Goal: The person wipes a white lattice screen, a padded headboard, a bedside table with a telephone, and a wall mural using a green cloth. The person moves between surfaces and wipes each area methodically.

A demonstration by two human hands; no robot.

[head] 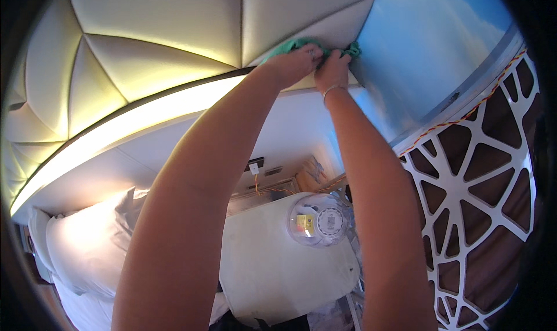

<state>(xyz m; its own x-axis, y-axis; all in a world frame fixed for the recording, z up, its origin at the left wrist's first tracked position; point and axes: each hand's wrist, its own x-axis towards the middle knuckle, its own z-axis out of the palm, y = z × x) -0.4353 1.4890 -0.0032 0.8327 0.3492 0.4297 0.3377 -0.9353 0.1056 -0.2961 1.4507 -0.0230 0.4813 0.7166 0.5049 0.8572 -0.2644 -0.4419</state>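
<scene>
Both hands reach up to the lower edge of a padded wall panel (165,9). My left hand (300,63) holds a green cloth (287,47) bunched against the panel's bottom seam. Close beside it on the right, my right hand (334,70) also grips the cloth, and a loose end of it pokes out towards a blue sky-patterned panel (417,48). A thin band circles the right wrist. Part of the cloth is hidden behind the fingers. Just under the padding runs a bright light strip (174,102), partly covered by the left forearm.
Below, a clear round container (300,239) stands on a white tabletop (278,265). Pillows (87,239) lie at the left. A white lattice screen (463,189) fills the right, with a red and yellow twisted cord (472,111) along its upper edge. A white plug (254,168) sits in the wall.
</scene>
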